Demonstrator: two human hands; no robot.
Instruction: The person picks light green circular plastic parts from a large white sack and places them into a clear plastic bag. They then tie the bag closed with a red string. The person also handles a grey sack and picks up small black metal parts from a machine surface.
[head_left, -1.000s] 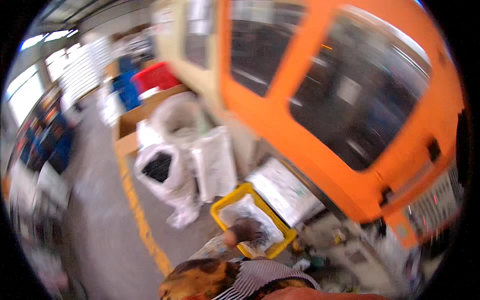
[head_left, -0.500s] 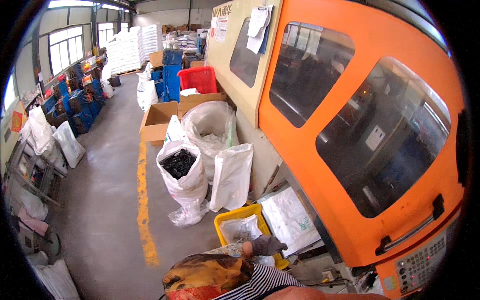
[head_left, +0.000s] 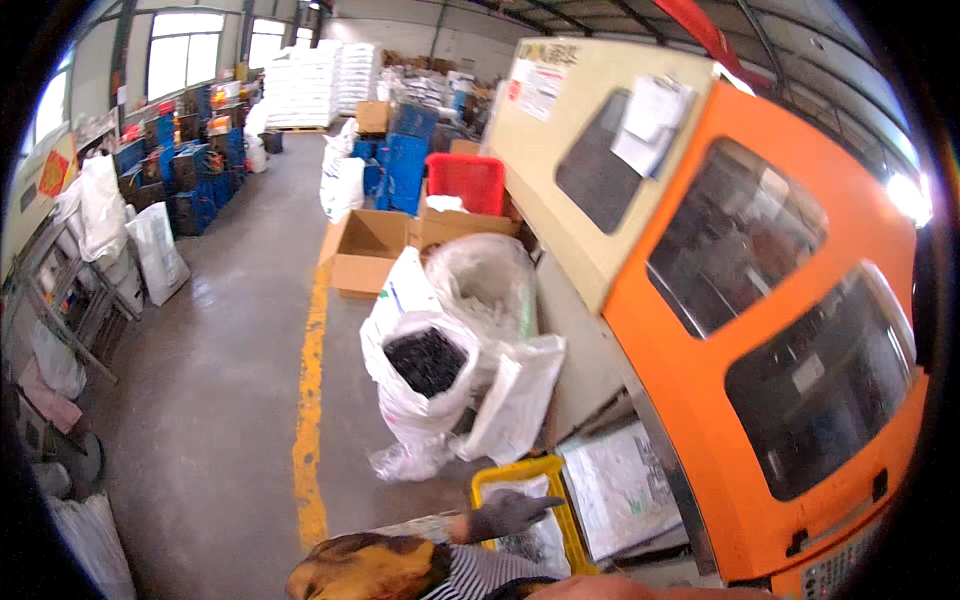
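My left hand [head_left: 513,513], in a dark grey glove, hangs over the yellow crate [head_left: 553,467] at the lower middle. Its fingers point right and at least one is stretched out; I see nothing held in it. Inside the crate, a white liner [head_left: 518,487] holds small dark pieces that the hand partly covers. Beside the crate, to the right, lies a flat white sack [head_left: 618,490]. My bare right arm [head_left: 640,590] shows along the bottom edge, and its hand is out of view.
A white sack of black pieces [head_left: 428,362] stands ahead, beside a large clear bag [head_left: 485,285] and cardboard boxes [head_left: 372,270]. The orange machine [head_left: 690,350] rises on the right. A yellow floor line [head_left: 312,400] runs along the left, with blue metal blocks [head_left: 190,190] beyond.
The view has swung right and tilted, so the machine leans and the sacks sit farther right in the picture. My left hand is still over the crate, now shown more inside its rim.
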